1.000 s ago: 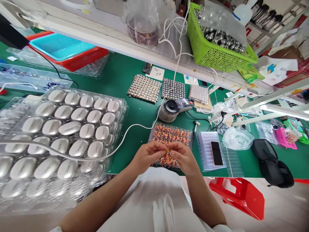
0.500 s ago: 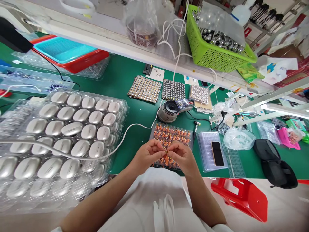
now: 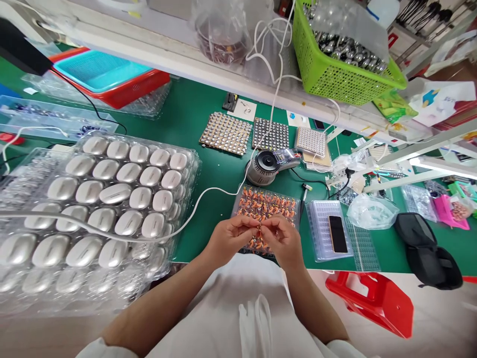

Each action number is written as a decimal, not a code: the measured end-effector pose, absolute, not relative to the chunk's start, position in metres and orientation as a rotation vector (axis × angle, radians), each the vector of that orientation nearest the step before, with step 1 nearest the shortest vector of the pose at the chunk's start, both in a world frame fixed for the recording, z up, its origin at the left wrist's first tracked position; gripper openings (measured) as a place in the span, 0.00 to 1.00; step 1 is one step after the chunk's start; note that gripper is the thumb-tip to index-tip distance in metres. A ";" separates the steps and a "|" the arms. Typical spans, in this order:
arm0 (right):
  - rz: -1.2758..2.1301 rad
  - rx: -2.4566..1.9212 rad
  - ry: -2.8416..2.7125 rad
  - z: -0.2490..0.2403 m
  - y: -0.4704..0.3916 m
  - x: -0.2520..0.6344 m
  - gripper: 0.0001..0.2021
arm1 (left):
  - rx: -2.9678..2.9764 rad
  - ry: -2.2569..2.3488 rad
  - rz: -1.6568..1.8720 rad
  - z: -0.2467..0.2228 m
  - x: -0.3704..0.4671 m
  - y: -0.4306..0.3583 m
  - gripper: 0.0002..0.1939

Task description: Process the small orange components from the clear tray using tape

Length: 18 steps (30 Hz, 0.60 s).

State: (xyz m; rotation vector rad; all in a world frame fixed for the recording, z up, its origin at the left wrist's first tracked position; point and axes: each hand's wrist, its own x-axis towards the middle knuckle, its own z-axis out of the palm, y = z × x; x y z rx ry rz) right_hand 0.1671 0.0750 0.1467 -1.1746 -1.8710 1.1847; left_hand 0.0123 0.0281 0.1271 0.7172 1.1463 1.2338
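Note:
My left hand (image 3: 229,239) and my right hand (image 3: 283,239) meet in front of me, fingertips pinched together. Between them is a small orange part (image 3: 258,231), whose finer shape I cannot make out. Both hands are over the near half of a clear tray (image 3: 236,207) filled with rows of small orange parts with metallic bits (image 3: 257,201). Just beyond the tray stands a round grey device with a black dial top (image 3: 263,164). A small black-handled tool (image 3: 304,196) lies to the tray's right.
Stacked clear trays of silvery oval cases (image 3: 128,172) fill the left, with a white cable (image 3: 208,191) running across. A phone (image 3: 337,233) lies on plastic trays (image 3: 316,238) at right. Overhead, a shelf holds a green basket (image 3: 335,77). A red stool (image 3: 387,303) stands below the table edge.
The view has shifted slightly. Both hands stay pinched together over the tray, with the fingers and the small orange part turned a little.

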 end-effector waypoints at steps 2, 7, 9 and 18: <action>1.116 -1.188 -1.903 0.148 0.074 0.165 0.02 | 0.771 1.227 1.242 0.126 0.013 0.027 0.08; 0.965 -1.179 -1.953 0.149 0.068 0.162 0.03 | 0.989 1.459 1.277 0.124 0.015 0.025 0.06; 0.930 -1.167 -1.956 0.149 0.066 0.161 0.03 | 1.061 1.526 1.299 0.125 0.015 0.025 0.06; 0.873 -1.134 -1.962 0.148 0.063 0.159 0.04 | 1.075 1.540 1.253 0.124 0.014 0.025 0.05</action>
